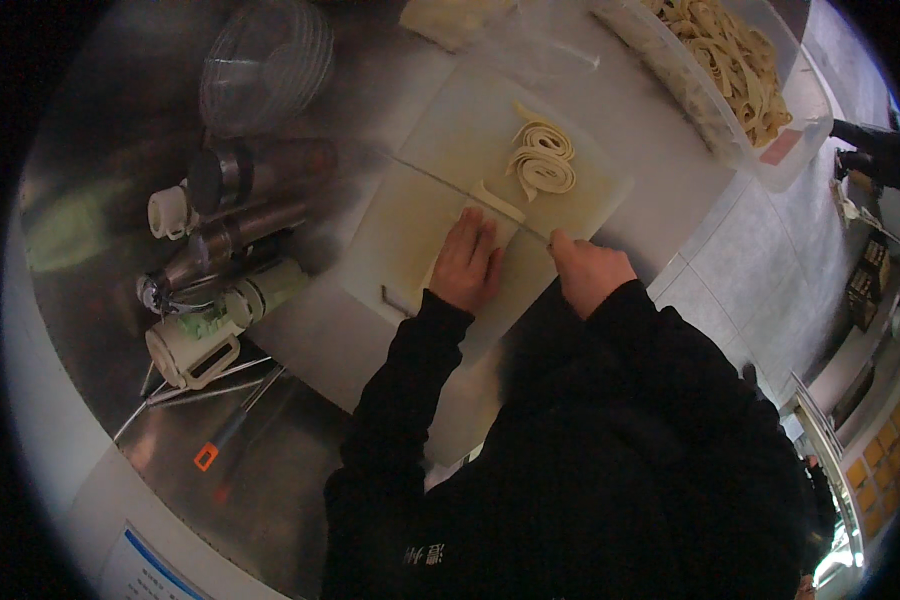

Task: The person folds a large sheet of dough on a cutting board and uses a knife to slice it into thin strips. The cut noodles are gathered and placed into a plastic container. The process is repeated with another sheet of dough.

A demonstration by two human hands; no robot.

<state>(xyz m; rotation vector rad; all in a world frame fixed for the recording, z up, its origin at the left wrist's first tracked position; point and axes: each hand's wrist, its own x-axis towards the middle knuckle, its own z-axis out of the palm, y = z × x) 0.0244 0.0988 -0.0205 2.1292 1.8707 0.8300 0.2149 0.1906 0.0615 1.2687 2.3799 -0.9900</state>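
Note:
My right hand [591, 271] grips the handle end of a long, thin knife [450, 184], whose blade lies across the cutting board [412, 180]. Flat on a pale, folded sheet, possibly dough or tofu skin [499, 225], rests my left hand [466, 262], fingers together just on the near side of the blade. Beyond the blade is a narrow cut strip [501, 201], close against it. Two coiled strips [544, 161] lie farther up the board.
At the upper right stands a clear plastic tub [750, 161] of similar strips [727, 67]. Thermos flasks [255, 176] and a cream jug [187, 349] lie on the left. Clear bowls [266, 67] stand behind them. An orange-tipped utensil [225, 435] rests on the steel counter [285, 442].

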